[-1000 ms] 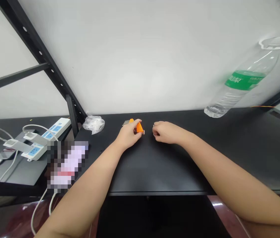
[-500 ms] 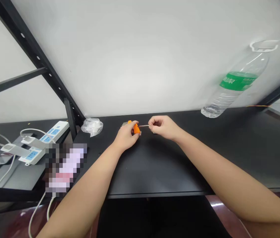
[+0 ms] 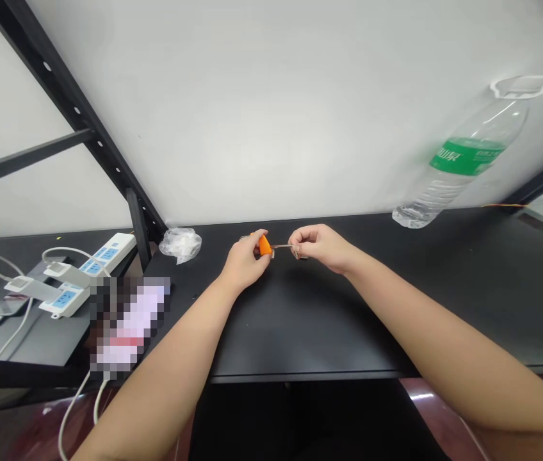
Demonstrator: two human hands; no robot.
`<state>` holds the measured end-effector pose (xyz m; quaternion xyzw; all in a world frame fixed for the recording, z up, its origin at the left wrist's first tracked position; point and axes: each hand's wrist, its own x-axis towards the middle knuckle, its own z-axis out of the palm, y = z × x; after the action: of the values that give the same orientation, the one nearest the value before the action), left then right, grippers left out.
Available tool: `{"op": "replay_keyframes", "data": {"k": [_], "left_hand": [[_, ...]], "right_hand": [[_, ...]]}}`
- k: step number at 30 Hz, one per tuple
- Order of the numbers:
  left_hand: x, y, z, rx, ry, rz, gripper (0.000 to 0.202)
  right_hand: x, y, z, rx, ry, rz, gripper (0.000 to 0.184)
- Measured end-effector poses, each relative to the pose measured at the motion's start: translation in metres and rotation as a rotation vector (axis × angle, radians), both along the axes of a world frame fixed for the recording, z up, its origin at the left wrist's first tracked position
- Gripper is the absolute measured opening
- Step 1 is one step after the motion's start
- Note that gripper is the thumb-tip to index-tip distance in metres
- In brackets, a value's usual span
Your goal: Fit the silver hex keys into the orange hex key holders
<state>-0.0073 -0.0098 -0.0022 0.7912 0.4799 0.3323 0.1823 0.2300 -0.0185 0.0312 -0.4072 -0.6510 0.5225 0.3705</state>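
Note:
Between the fingers of my left hand point(image 3: 247, 259) is a small orange object point(image 3: 264, 245), mostly covered by the hand; I cannot make out its kind. A thin, narrow strip point(image 3: 281, 246) runs from the orange object across the gap to my right hand point(image 3: 318, 248). The right thumb and fingers are pinched on the strip's far end. Both hands are close together, low over the black tabletop point(image 3: 300, 333) near its back edge. A small pale bit shows just under the left thumb.
A crumpled clear plastic bag point(image 3: 180, 244) lies left of my hands. A large bottle with a green label point(image 3: 466, 155) leans against the wall at right. At left are a white power strip point(image 3: 89, 276) with cables and a blurred phone-like screen point(image 3: 132, 326).
The orange object has turned slightly in my left hand, so its striped end no longer shows. The right hand still pinches the strip; the view has shifted slightly.

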Motion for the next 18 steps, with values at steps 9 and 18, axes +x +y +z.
{"op": "replay_keyframes", "data": {"k": [9, 18], "left_hand": [[-0.0007, -0.0011, 0.0009, 0.055, 0.018, -0.018, 0.052], [-0.0003, -0.0051, 0.0059, 0.097, 0.026, -0.002, 0.049]], "right_hand": [[0.0023, 0.0036, -0.0032, -0.179, 0.195, 0.004, 0.009], [0.0025, 0.0067, -0.0095, -0.438, 0.368, 0.046, 0.019]]}}
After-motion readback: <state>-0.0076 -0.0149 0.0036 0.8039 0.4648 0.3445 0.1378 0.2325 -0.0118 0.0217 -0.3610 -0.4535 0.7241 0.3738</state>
